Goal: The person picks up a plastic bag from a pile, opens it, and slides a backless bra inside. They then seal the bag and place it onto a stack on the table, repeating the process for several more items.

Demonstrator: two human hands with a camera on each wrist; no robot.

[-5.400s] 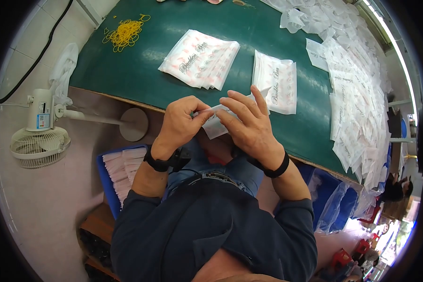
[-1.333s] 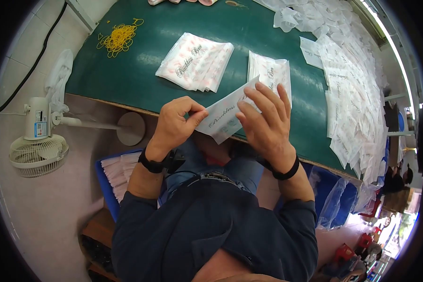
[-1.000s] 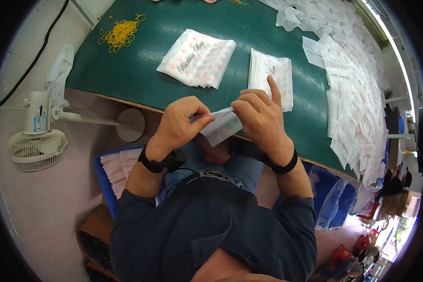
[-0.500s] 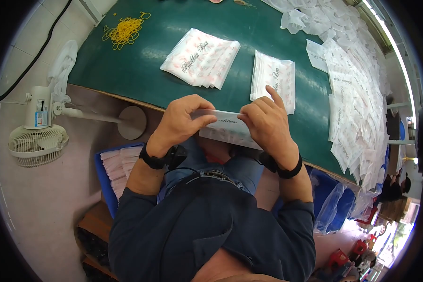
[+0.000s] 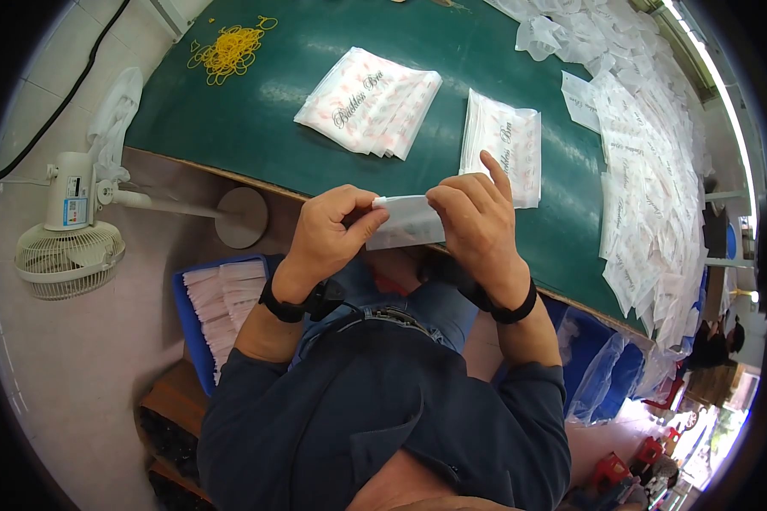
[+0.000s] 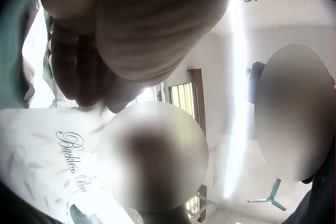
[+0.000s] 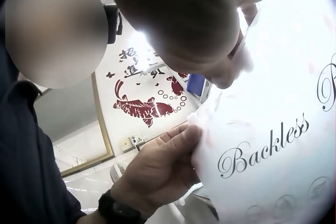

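Observation:
Between both hands, over the table's front edge, hangs a white translucent plastic bag [image 5: 406, 226]. Large script reading "Backless" shows on the bag [image 7: 268, 155] in the right wrist view. My left hand [image 5: 337, 228] pinches its upper left corner between thumb and forefinger, beside a small white bit at the top edge. Farther right along that same edge, my right hand [image 5: 479, 228] grips it with curled fingers, the forefinger raised. Beyond the hands, a fanned stack of printed bags [image 5: 371, 106] and a second stack [image 5: 503, 153] lie on the green table [image 5: 273, 128].
Yellow rubber bands [image 5: 228, 55] sit in a heap at the back left. A big pile of loose bags [image 5: 648, 179] covers the table's right side. A fan [image 5: 72, 247] stands at left, near a blue bin [image 5: 198, 328] of pale pink packs.
Open-fingered behind the printed bag 1.3 seconds ago, my right hand has since curled onto its top edge. In the last half second it came slightly nearer my left hand, with less print showing.

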